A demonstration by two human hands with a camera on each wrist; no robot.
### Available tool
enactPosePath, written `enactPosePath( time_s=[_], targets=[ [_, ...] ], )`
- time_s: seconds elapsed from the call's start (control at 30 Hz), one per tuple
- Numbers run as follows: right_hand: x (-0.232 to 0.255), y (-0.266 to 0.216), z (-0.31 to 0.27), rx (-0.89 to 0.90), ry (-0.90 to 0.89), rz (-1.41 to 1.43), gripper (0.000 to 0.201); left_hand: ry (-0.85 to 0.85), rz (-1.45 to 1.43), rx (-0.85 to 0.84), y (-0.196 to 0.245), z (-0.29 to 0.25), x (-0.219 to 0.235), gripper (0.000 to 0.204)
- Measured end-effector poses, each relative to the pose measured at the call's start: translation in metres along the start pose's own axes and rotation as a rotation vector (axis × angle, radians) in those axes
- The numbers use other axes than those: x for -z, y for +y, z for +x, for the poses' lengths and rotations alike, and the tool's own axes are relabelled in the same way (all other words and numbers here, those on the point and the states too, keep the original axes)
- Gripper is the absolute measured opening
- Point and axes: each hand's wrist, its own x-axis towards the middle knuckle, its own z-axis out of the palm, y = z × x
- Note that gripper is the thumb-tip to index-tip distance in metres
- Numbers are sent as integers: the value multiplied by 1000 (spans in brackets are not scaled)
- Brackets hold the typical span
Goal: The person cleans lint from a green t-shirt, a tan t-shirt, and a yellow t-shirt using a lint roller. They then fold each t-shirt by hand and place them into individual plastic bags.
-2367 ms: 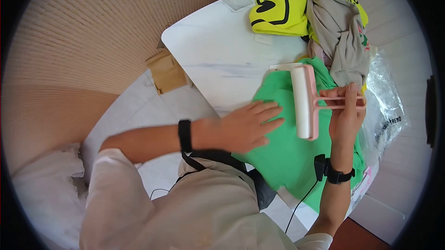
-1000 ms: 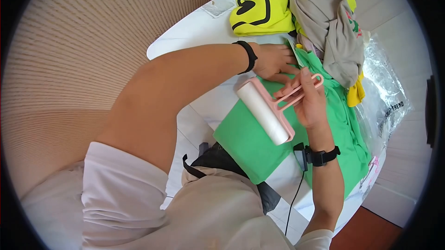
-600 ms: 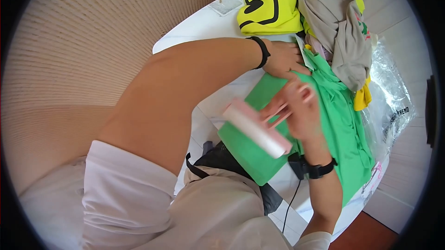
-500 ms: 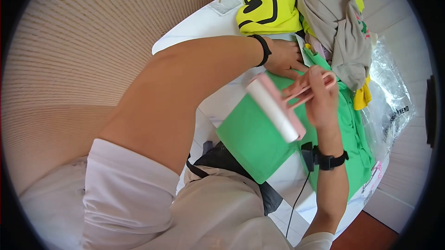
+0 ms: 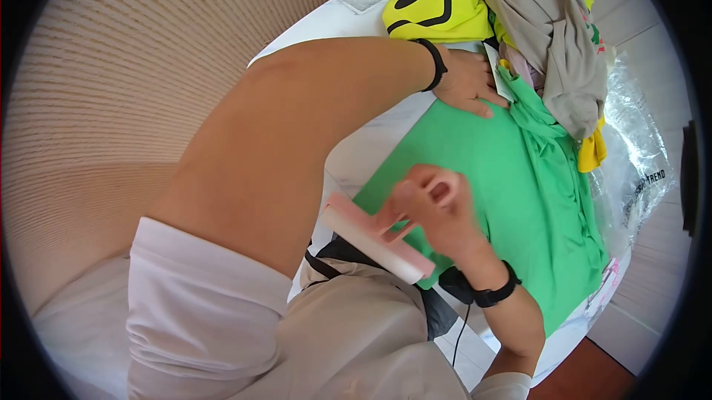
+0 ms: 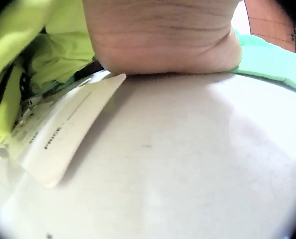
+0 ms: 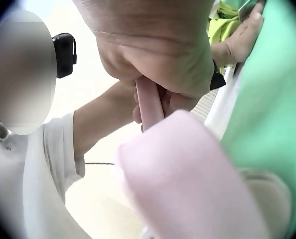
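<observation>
A green garment [image 5: 519,177] lies spread over the white table, its right side bunched in folds. My left hand [image 5: 471,82] rests palm down at its far edge, fingers spread, beside a white card tag [image 5: 498,73]. In the left wrist view the heel of that hand [image 6: 168,40] presses on the tabletop. My right hand [image 5: 445,214], blurred, grips the pink handle of a lint roller [image 5: 378,240] with a white roll, over the garment's near left corner. The right wrist view shows the roller's pink frame [image 7: 183,174] close up and the fingers round its handle.
A yellow garment [image 5: 434,3] with black print and a crumpled grey one [image 5: 549,36] are heaped at the table's far end. Clear plastic packaging [image 5: 638,155] lies along the right edge. A price tag [image 6: 73,134] sticks out beside the yellow cloth. A cable [image 5: 461,333] hangs below my right wrist.
My left hand has gone from above the garment's left side to its far edge and stays there. My right hand has swung the lint roller back and forth, now down and left towards my body.
</observation>
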Motion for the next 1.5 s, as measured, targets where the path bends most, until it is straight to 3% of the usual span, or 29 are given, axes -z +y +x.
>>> enactPosePath(
  time_s=[0.1, 0.2, 0.3, 0.43, 0.53, 0.63, 0.7, 0.8, 0.87, 1.0, 1.1, 1.13, 1.23, 1.3, 1.37, 1.47, 1.5],
  targets=[
    [29, -9, 3, 224, 143, 139, 31, -8, -3, 13, 4, -1, 4, 62],
    [62, -16, 9, 315, 325, 14, 29, 4, 0, -5, 1, -1, 4, 62],
    [55, -4, 7, 266, 343, 53, 29, 6, 1, -3, -1, 0, 0, 61],
    [7, 5, -4, 135, 240, 128, 24, 2, 11, 20, 3, 0, 2, 61],
    [-3, 12, -14, 218, 199, 65, 21, 20, 47, 15, 3, -2, 3, 64],
    [18, -5, -32, 258, 326, 63, 25, 44, 81, 3, 7, -3, 6, 63],
    [56, -7, -44, 382, 451, 136, 31, 103, 92, -30, 3, -3, 0, 62],
    [100, -8, -67, 434, 769, 308, 36, -21, 47, 1, 11, -4, 18, 61],
    [123, 3, -88, 457, 932, 344, 36, 26, 85, -41, 11, -7, 16, 61],
    [143, 24, -156, 472, 1087, 409, 36, 82, 141, -75, 24, -21, 26, 62],
    [156, 41, -215, 506, 1213, 387, 37, 0, 126, -15, 41, -27, 44, 61],
    [158, 46, -230, 503, 1261, 391, 38, -80, 114, 87, 54, -24, 53, 64],
    [158, 50, -257, 515, 1378, 427, 39, 95, -47, 121, 110, -27, 48, 74],
    [152, 39, -244, 587, 1440, 492, 40, 0, -26, 135, 158, -22, 43, 89],
    [144, 32, -219, 657, 1339, 516, 40, -31, -148, 183, 192, -20, 39, 111],
    [128, 26, -157, 626, 1323, 548, 41, -48, -151, 350, 200, -25, 29, 135],
    [115, 18, -140, 667, 1225, 637, 43, -82, -149, 389, 206, -29, 29, 139]
  ],
)
